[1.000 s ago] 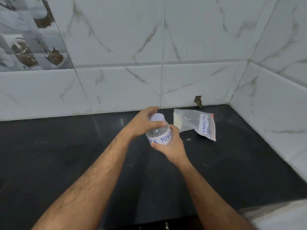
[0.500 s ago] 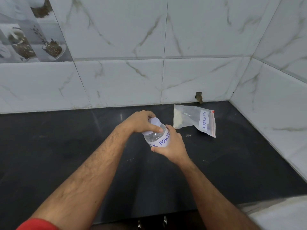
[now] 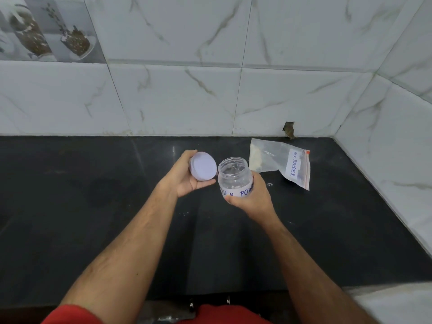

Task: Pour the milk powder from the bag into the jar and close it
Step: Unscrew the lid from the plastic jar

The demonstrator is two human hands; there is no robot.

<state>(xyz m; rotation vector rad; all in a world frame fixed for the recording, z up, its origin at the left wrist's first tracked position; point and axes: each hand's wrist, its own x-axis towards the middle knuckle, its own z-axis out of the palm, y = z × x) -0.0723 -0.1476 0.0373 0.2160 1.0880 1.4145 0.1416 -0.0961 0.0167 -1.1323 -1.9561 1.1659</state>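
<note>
A clear plastic jar (image 3: 234,176) with a white label reading "MILK POWDER" is held above the black counter, its mouth uncovered and only traces inside. My right hand (image 3: 253,200) grips the jar round its lower part. My left hand (image 3: 187,178) holds the pale lilac lid (image 3: 203,169) just left of the jar, apart from it. A clear zip bag (image 3: 278,163) labelled "MILK POWDER", with some whitish powder at its left end, lies flat on the counter to the right behind the jar.
The black stone counter (image 3: 93,218) runs to a white marble-tiled back wall (image 3: 187,101) and a tiled side wall (image 3: 385,160) on the right. A small hole (image 3: 289,129) in the tile sits just behind the bag.
My left hand has taken the lid off the jar and moved it to the left. The jar stays in my right hand, now uncovered.
</note>
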